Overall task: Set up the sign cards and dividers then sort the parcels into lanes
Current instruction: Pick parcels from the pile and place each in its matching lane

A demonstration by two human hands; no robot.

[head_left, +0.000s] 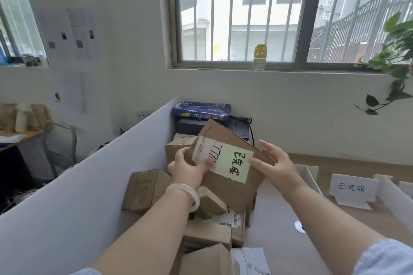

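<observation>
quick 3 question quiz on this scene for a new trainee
1. True or false: the left hand and the right hand both hold the parcel.
2. Where is the sign card whose text matches the note on the parcel? A) on the floor B) on the desk, right of the hands C) on top of the pile
3. Fill in: on the windowsill stands a ___.

Key: 1 true; 2 B; 3 bottle.
</observation>
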